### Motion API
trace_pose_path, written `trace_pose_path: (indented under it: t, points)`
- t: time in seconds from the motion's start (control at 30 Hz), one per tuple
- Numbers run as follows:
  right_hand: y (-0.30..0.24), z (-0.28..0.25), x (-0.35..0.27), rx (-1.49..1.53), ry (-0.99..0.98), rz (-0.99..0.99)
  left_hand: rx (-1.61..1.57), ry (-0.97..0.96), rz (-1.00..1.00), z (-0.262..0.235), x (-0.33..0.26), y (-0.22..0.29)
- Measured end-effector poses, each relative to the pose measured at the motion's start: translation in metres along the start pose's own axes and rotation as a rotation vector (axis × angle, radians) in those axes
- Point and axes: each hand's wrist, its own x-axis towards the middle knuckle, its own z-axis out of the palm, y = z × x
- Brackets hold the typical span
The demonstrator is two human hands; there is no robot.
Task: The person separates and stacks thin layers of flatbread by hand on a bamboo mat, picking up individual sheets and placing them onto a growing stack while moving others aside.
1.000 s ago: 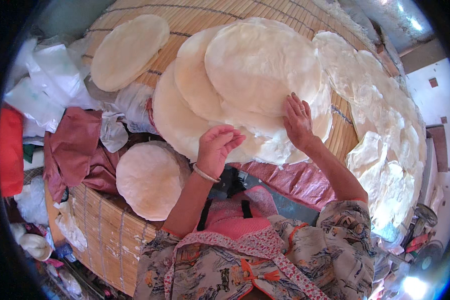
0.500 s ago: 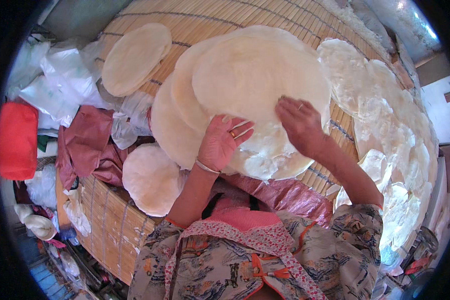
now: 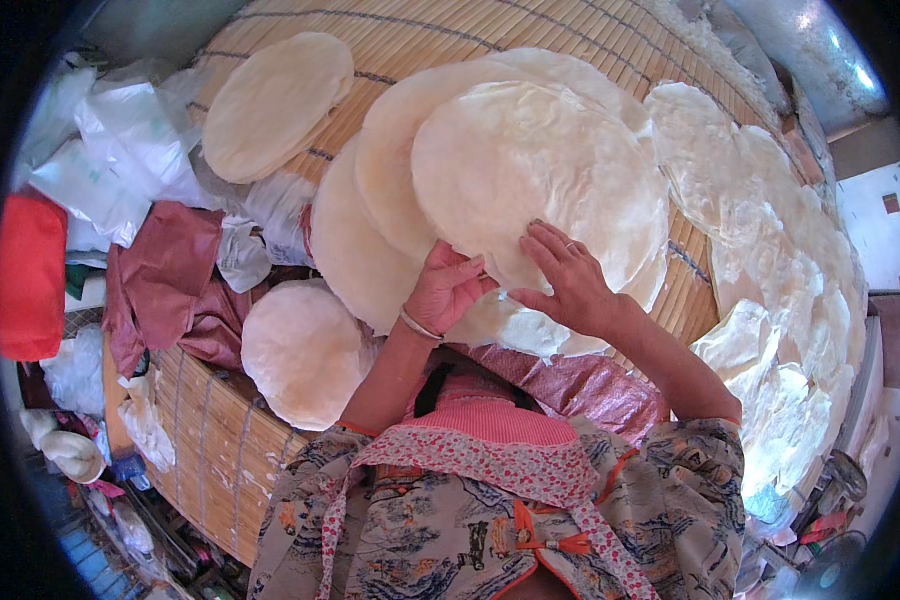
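Note:
Thin, pale, round sheets like dry flatbread or wrappers lie in an overlapping pile in front of me. The top round sheet has a slightly wavy surface; larger sheets stick out beneath it to the left. My left hand is at the top sheet's near edge, its thumb and fingers closed in a pinch there. Fingers outstretched, my right hand rests palm down on the near part of the same sheet. Just under my hands, whitish ragged sheet edges show.
A bamboo mat lies under the pile. Further sheets sit at the far left, near left and along the right. Plastic bags, a maroon cloth and a red object crowd the left side.
My right hand has come down and left onto the sheet. My left hand has turned from open palm up to a pinch at the edge. The top sheet's outline now sits differently on the pile.

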Motion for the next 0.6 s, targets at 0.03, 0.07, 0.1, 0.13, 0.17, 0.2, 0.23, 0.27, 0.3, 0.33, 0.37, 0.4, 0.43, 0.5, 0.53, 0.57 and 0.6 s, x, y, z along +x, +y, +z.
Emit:
trace_pose_path:
  t: [0.03,0.07,0.1,0.13,0.17,0.2,0.23,0.27,0.3,0.33,0.37,0.4,0.43,0.5,0.53,0.57,0.6]
  points:
    - [0.001,0.000,0.002,0.002,-0.016,0.011,0.008,0.009,-0.001,-0.003,0.001,0.000]
    - [0.002,0.001,0.002,0.008,-0.034,0.022,0.012,0.006,-0.007,-0.007,0.001,0.000]
    - [0.001,0.001,0.004,-0.016,-0.036,0.021,0.015,0.003,-0.012,-0.010,0.001,0.000]
    - [-0.001,0.002,0.006,-0.040,-0.038,0.020,0.019,0.000,-0.017,-0.012,0.000,0.000]
    - [-0.003,0.001,0.009,-0.067,-0.038,0.020,0.067,0.050,-0.009,-0.009,0.001,0.000]
    - [-0.005,0.003,0.010,-0.090,-0.032,0.002,0.115,0.100,0.000,-0.004,0.001,0.001]
    - [-0.007,0.004,0.010,-0.112,-0.027,-0.016,0.162,0.150,0.009,-0.001,0.001,0.001]
    - [-0.008,0.006,0.011,-0.134,-0.022,-0.038,0.184,0.168,0.016,0.000,0.003,-0.001]
    - [-0.007,0.007,0.012,-0.169,-0.015,-0.055,0.205,0.187,0.024,0.002,0.004,-0.003]
    - [-0.006,0.009,0.012,-0.204,-0.007,-0.072,0.226,0.206,0.032,0.003,0.006,-0.005]
    - [-0.004,0.010,0.012,-0.241,0.001,-0.088,0.217,0.211,0.046,0.006,0.008,-0.008]
    - [-0.002,0.012,0.013,-0.238,0.017,-0.083,0.209,0.217,0.059,0.011,0.009,-0.009]
    - [0.001,0.014,0.015,-0.234,0.033,-0.078,0.200,0.223,0.073,0.014,0.011,-0.010]
    - [0.007,0.007,0.019,-0.192,-0.002,-0.038,0.175,0.217,0.077,0.009,0.014,-0.012]
    - [0.011,0.000,0.022,-0.147,-0.054,-0.005,0.163,0.215,0.078,0.005,0.017,-0.014]
    - [0.016,-0.005,0.025,-0.098,-0.104,0.024,0.193,0.292,0.061,0.004,0.019,-0.016]
    - [0.024,-0.009,0.028,-0.077,-0.044,-0.007,0.223,0.369,0.044,0.003,0.024,-0.018]
